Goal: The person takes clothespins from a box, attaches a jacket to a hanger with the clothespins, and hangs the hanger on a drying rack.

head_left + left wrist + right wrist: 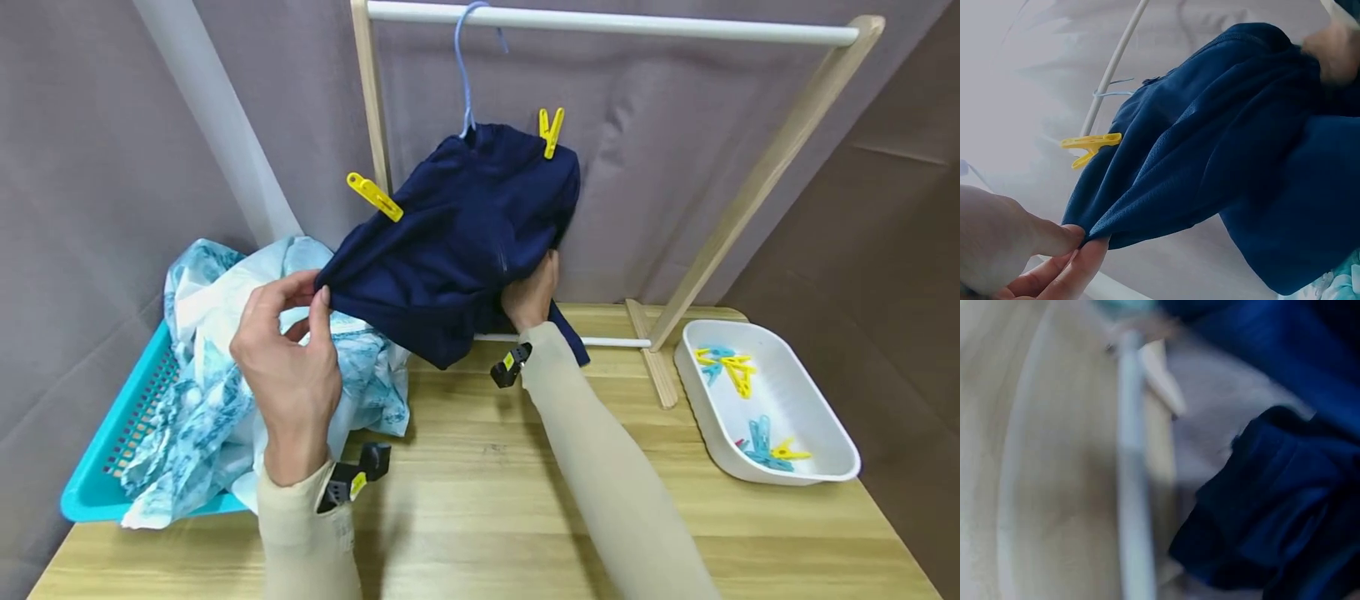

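Note:
A navy long-sleeved top [457, 242] hangs from a light blue hanger [467, 75] on the rack's upper bar. My left hand [288, 358] pinches the cloth between thumb and fingers and stretches it out to the left; the left wrist view shows the same pinch [1079, 240]. Against the lower right part of the top is my right hand [531, 292], its fingers mostly hidden behind cloth. Two yellow clothes pegs are clipped on the top: a left peg [375, 197] and a right peg [551, 133]. The right wrist view is blurred.
On the left stands a turquoise basket [78, 492] heaped with blue-and-white cloth [217, 358]. A white tray [817, 400] with yellow and blue pegs sits at the right. The rack's wooden leg [765, 183] and lower bar [611, 342] stand behind my right arm.

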Demonstrator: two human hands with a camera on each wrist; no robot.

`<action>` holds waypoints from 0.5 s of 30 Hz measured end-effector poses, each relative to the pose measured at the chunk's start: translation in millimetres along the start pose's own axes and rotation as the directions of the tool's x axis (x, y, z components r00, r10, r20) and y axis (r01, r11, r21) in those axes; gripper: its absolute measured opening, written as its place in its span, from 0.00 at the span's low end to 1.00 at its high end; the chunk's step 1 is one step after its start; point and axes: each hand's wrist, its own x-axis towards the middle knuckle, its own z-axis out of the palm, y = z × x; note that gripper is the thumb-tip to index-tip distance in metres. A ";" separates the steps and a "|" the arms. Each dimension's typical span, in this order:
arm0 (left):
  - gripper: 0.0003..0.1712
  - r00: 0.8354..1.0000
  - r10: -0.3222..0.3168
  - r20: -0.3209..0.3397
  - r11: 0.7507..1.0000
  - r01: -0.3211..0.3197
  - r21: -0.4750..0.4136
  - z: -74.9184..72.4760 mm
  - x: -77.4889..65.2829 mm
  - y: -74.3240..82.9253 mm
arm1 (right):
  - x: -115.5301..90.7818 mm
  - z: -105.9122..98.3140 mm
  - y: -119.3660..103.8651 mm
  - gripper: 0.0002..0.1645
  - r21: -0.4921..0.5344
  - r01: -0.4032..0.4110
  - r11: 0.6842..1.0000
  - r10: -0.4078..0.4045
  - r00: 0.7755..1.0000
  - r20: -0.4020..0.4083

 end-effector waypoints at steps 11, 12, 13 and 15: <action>0.10 0.999 0.025 0.041 1.000 -0.025 -0.006 5.7 -1.5 2.3 | -10.3 19.5 30.9 0.32 -0.160 0.057 0.985 0.038 0.844 0.536; 0.10 0.999 0.030 0.041 1.000 -0.030 0.000 6.0 -0.8 1.8 | -10.7 17.8 29.0 0.33 -0.186 0.061 0.981 0.065 0.794 0.605; 0.10 0.999 0.033 0.042 0.999 -0.033 0.009 6.2 -0.2 1.4 | -10.7 15.3 26.9 0.34 -0.208 0.057 0.976 0.098 0.742 0.663; 0.10 0.998 0.036 0.045 0.999 -0.037 0.021 6.4 0.7 0.5 | -9.2 7.2 21.5 0.34 -0.230 0.065 0.971 0.137 0.640 0.757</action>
